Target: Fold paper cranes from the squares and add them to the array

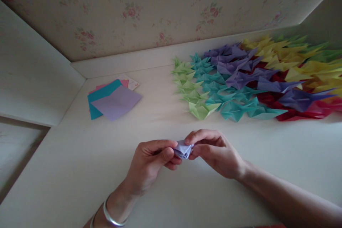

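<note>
The white desk (pixel 80 178) was the broadest thing in view, and the folded lilac paper (pixel 183 148) was held above its near part.

A block of folded paper pieces (pixel 239 80) came next in size, set in close rows of pale green, turquoise, purple, red and yellow on the right. Their thin points stood up and crowded one another, so they looked easy to crush or knock askew.

The left hand (pixel 145 167) had its thumb and index finger pinched on the left end of the folded lilac paper, its other fingers curled underneath. The right hand (pixel 219 153) gripped the opposite end, index finger on the upper edge and thumb at the near right corner.

Loose sheets lay overlapped on the left: a lilac sheet (pixel 117 101) on top, a teal sheet (pixel 107 89) beneath it, and pink paper (pixel 124 83) below.

The folded lilac paper was smallest. It probably weighed almost nothing; its stacked layers likely made it stiffer than a single sheet, yet liable to crease or tear. The doubled ends seemed the best hold, with light fingertip pressure, leaving the looser middle folds unsquashed.
</note>
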The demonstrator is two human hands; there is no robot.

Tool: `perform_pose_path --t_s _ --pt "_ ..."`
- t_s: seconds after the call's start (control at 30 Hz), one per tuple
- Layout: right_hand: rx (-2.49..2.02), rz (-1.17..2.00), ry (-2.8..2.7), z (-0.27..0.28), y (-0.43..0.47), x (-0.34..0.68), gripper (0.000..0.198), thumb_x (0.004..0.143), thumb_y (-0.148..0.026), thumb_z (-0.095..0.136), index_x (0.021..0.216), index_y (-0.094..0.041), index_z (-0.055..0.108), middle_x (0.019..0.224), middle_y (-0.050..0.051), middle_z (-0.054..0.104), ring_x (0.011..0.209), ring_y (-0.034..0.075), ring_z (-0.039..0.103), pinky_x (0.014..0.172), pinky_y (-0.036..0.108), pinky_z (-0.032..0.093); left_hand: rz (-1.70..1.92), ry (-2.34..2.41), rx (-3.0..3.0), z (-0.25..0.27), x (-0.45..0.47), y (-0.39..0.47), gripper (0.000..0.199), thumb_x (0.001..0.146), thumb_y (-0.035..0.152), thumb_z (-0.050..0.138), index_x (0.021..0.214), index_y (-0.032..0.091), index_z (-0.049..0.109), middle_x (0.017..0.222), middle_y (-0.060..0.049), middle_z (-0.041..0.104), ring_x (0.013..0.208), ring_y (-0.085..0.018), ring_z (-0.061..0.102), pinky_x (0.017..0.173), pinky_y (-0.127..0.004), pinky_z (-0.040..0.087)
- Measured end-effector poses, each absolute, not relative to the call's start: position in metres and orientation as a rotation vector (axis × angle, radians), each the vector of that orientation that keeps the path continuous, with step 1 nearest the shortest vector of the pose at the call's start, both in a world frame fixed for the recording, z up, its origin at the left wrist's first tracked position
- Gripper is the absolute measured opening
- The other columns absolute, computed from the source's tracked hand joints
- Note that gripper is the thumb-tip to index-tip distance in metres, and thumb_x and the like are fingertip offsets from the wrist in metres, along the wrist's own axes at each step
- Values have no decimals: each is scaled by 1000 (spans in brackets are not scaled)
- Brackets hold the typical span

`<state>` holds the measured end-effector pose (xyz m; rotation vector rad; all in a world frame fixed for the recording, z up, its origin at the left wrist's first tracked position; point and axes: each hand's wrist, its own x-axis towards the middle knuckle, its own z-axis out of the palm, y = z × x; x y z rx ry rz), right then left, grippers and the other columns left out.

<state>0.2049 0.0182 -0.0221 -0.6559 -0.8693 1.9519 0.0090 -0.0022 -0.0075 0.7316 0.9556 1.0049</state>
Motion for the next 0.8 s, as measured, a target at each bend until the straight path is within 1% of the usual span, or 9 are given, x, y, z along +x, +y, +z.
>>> perform_pose_path --t_s 0.03,0.1,0.17,0.27,0.33,0.43,0.5,0.7,0.8 --pt "-672 1911 -926 -21 18 205 13 77 -20 82 90 -22 81 85 4 78 76 15 72 72 25 59 1012 984 771 -9 9 -2 21 75 36 84 91 22 82 67 -2 79 60 -12 74 52 -14 57" --pt "-741 1829 -1030 -18 18 204 14 77 -19 82 91 -21 81 81 4 77 73 14 70 69 25 58 1027 1051 881 -13 8 -1 25 80 38 79 98 21 81 69 -3 79 60 -13 73 55 -18 60" --pt "-818 1782 -1098 -16 18 204 10 80 -22 80 88 -18 81 76 5 76 66 13 67 63 24 56 1045 1113 1041 -15 8 0 23 87 37 71 100 20 80 77 -4 79 63 -14 73 59 -22 62" --pt "-895 1768 -1138 -15 19 205 16 81 -31 79 88 -16 80 70 5 75 60 12 64 58 24 54 1031 1131 1276 -13 8 -1 22 94 35 62 101 21 78 91 -5 76 68 -14 72 61 -24 62" --pt "-952 1748 -1167 -15 20 205 22 83 -37 76 83 -14 79 65 4 72 57 12 62 55 24 51 977 1155 1398 -11 8 -3 22 96 33 58 101 21 76 85 -3 74 66 -14 70 61 -23 59" --pt "-1059 1662 -1263 -17 20 203 35 88 -44 69 72 -13 72 57 2 65 51 11 58 50 23 45 869 1249 1578 -8 9 -5 25 98 31 55 86 19 73 69 0 68 63 -13 66 62 -21 54" --pt "-1113 1596 -1330 -18 18 202 36 89 -45 66 72 -14 69 56 2 63 50 11 56 48 23 42 825 1285 1610 -6 11 -5 28 99 31 53 81 18 70 68 -1 68 64 -13 66 63 -21 52" --pt "-1174 1472 -1459 -22 13 197 30 93 -41 62 78 -15 68 60 1 62 54 12 56 50 23 41 782 1222 1416 -5 19 -4 29 101 37 44 94 18 65 78 -2 66 68 -15 63 63 -24 53" --pt "-1193 1397 -1567 -22 12 195 26 92 -38 62 80 -16 70 61 1 64 56 13 57 52 24 42 761 1310 1481 -8 21 -5 28 100 39 44 102 19 64 66 1 61 56 -15 57 54 -23 47"
